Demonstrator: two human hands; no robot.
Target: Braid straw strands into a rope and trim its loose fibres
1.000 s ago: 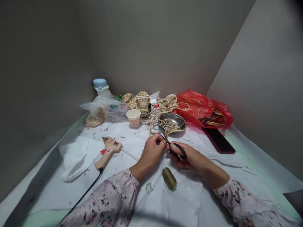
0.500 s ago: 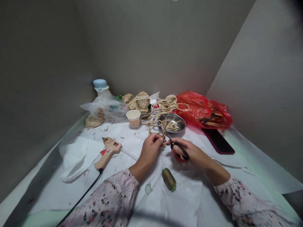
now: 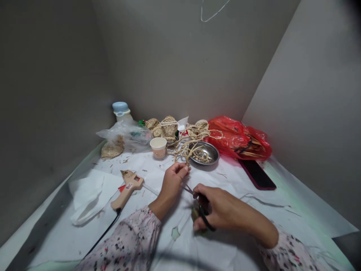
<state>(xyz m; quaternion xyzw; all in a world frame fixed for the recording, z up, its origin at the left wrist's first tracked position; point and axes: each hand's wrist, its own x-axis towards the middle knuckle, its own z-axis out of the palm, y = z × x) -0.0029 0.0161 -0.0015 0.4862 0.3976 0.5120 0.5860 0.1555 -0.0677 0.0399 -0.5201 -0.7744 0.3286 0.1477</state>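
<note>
My left hand (image 3: 175, 180) is closed in a pinch on the lower end of some straw-coloured braided cord (image 3: 187, 155), whose strands fan upward toward a metal bowl. In my right hand (image 3: 222, 207) is a pair of scissors (image 3: 205, 218) with black handles; the blades point left, just below my left fingertips. Behind the scissors a spool of olive thread (image 3: 195, 213) is mostly covered by that hand. The metal bowl (image 3: 216, 155) holds short straw-coloured scraps.
A glue gun (image 3: 124, 194) with a black cable lies left on white paper. Behind are a paper cup (image 3: 158, 146), woven straw pieces (image 3: 169, 127), a clear plastic bag (image 3: 131, 132) and a blue-lidded bottle (image 3: 120, 109). Rightward sit a red plastic bag (image 3: 228, 133) and a phone (image 3: 258, 175).
My right hand with the scissors has moved down toward me, from beside the cord end to over the spool. My left hand keeps its pinch. The view has shifted slightly.
</note>
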